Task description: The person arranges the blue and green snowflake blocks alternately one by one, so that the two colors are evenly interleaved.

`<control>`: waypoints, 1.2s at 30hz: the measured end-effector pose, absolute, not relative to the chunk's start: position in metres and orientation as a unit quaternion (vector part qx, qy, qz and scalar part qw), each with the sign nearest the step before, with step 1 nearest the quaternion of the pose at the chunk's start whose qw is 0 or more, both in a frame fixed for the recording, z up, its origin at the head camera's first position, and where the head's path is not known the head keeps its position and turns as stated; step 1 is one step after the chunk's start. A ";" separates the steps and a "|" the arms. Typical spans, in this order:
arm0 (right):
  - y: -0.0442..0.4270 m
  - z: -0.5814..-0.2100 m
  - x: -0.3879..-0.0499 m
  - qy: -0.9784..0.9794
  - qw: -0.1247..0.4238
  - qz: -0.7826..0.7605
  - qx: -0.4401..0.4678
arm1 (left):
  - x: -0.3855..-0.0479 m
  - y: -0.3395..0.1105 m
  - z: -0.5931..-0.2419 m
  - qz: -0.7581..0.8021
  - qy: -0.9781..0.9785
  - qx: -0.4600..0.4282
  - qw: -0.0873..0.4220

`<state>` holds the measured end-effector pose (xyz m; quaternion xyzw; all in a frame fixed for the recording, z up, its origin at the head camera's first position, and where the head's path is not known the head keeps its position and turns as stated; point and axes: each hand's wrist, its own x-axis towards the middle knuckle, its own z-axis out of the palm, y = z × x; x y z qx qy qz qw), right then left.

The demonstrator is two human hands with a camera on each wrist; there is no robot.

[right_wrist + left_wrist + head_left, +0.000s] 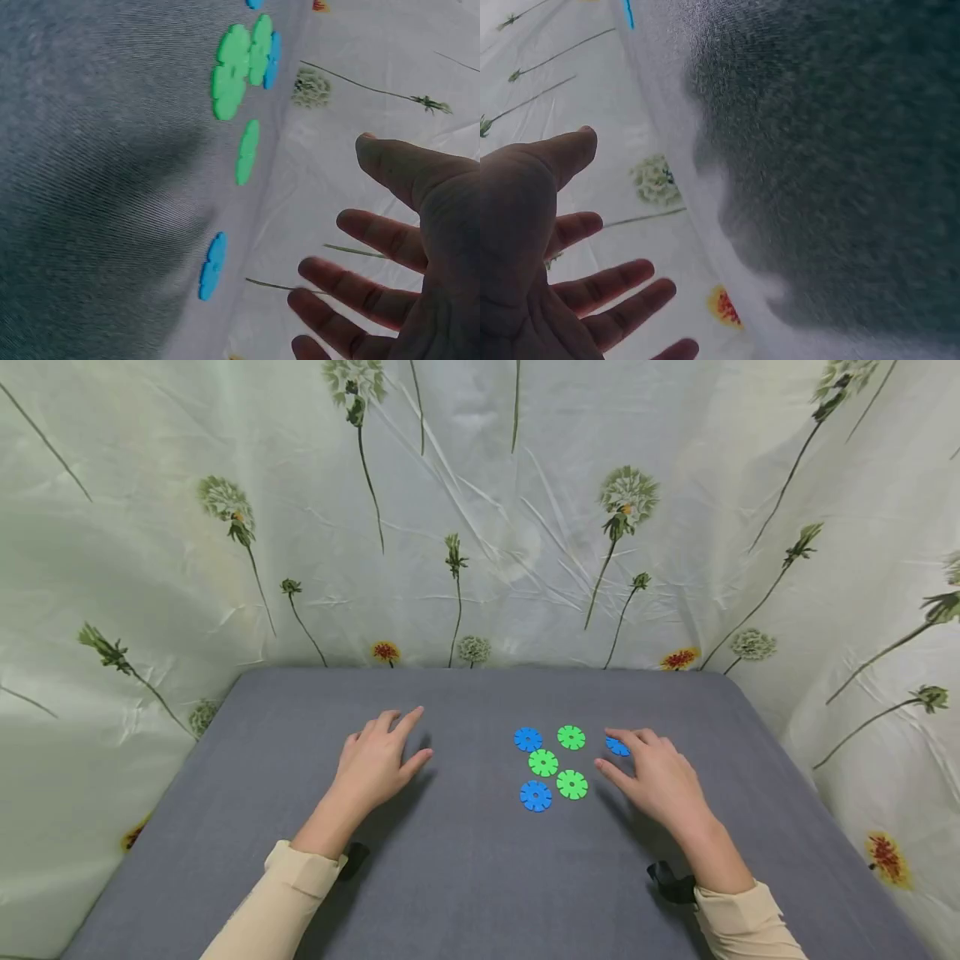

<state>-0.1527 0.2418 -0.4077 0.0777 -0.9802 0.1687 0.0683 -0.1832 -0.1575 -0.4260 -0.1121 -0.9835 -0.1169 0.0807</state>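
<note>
Several flat notched discs lie right of centre on a grey cloth. Among them are an upper green disc (572, 737), a middle green disc (543, 763), a lower green disc (572, 785), an upper blue disc (528, 739) and a lower blue disc (536, 796). Another blue disc (618, 746) is partly covered by my right hand (660, 777) in the head view; the right wrist view shows this blue disc (213, 266) apart from the fingers. My right hand hovers with fingers spread, holding nothing. My left hand (375, 760) is also empty above the cloth, fingers loosely extended, left of the discs.
The grey cloth-covered table (465, 877) stretches beneath both hands. A pale curtain (517, 527) printed with dandelions stands behind it and along its sides. Each wrist carries a dark strapped device, as at the right wrist device (671, 883).
</note>
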 end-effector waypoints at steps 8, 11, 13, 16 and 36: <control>0.243 -0.418 -0.154 -0.975 0.049 0.200 0.081 | -0.200 -0.142 -0.430 -0.131 -0.975 -0.169 0.064; 0.242 -0.421 -0.154 -0.973 0.036 0.215 0.082 | -0.205 -0.135 -0.432 -0.130 -0.971 -0.192 0.051; 0.241 -0.424 -0.155 -0.971 0.024 0.222 0.082 | -0.208 -0.130 -0.433 -0.128 -0.969 -0.207 0.043; 0.240 -0.427 -0.156 -0.969 0.004 0.231 0.084 | -0.212 -0.122 -0.433 -0.125 -0.964 -0.230 0.040; 0.238 -0.441 -0.163 -0.947 -0.039 0.299 0.112 | -0.238 -0.079 -0.430 -0.153 -0.936 -0.317 -0.007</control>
